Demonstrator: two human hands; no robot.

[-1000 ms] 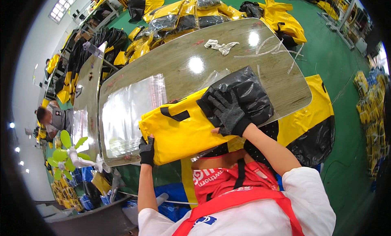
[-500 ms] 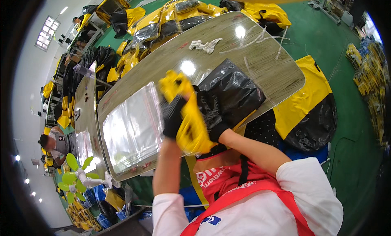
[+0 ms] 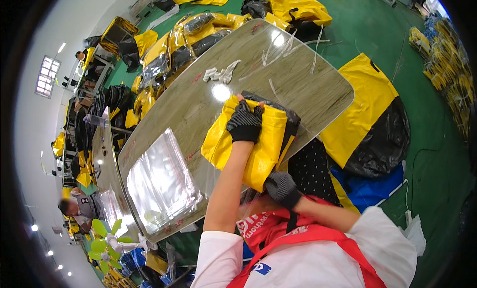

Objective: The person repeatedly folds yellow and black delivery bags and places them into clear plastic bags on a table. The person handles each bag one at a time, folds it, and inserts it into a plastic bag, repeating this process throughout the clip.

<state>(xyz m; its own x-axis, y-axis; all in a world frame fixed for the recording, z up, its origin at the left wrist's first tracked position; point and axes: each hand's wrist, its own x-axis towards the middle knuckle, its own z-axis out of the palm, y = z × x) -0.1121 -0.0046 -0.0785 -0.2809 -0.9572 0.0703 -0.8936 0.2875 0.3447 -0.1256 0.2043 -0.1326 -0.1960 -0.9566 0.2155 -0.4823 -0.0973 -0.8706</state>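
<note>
A folded yellow-and-black plastic bag lies on the near side of the wood-grain table, its yellow part folded over the black part. My left hand, in a dark knit glove with bare fingertips, rests flat across the yellow face with the fingers spread toward its far edge. At the bag's near corner is my right hand, gloved the same way, close against the yellow edge. Its fingers are mostly hidden, so its grip cannot be made out. Left of the bag lies a stack of clear plastic sleeves.
A crumpled white cloth and thin clear strips lie farther back on the table. Packed yellow-and-black bags are heaped beyond it. A large yellow-and-black bag is at right. A green-bladed fan and a seated person are at left.
The loose yellow part, bunched up in my hands before, now lies folded over the black part. My left hand has moved onto it; my right hand has drawn back toward my body.
</note>
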